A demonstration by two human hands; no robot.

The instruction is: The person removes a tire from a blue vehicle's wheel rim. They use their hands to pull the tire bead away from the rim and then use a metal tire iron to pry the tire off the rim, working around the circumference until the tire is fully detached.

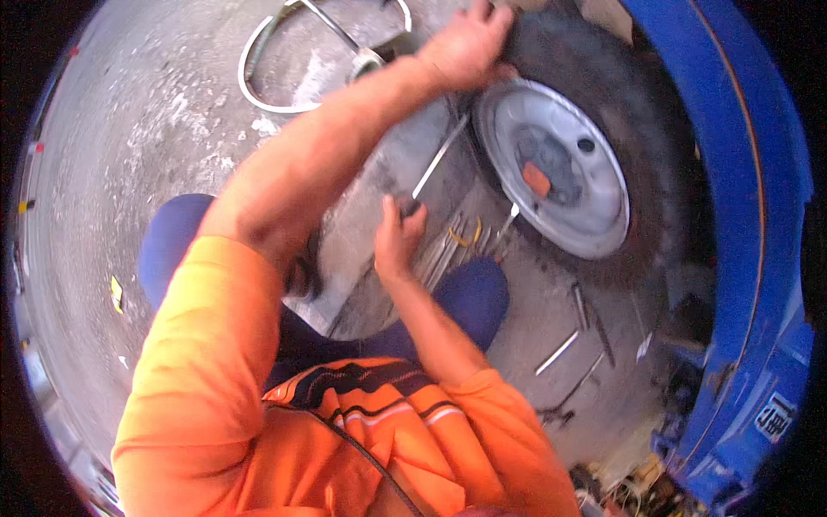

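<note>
My left hand (469,47) lies on the black tyre (564,52) at its upper left edge, fingers spread and slightly blurred. The tyre carries a grey steel wheel rim (603,202) with an orange-red patch near its centre. Closer to me, my right hand (400,234) is closed round the dark end of a long metal bar (441,157). From my fist the bar slants up and right to the tyre's left side; whether its tip touches the tyre or rim I cannot tell. Yellow-handled pliers (466,233) lie just right of that hand.
Several slim metal tools (444,258) lie by my knee, and more rods (557,351) are on the concrete floor (155,112) at right. A white hoop (245,73) stands at the top left. Blue bodywork (732,258) curves along the right, above cluttered parts (633,491).
</note>
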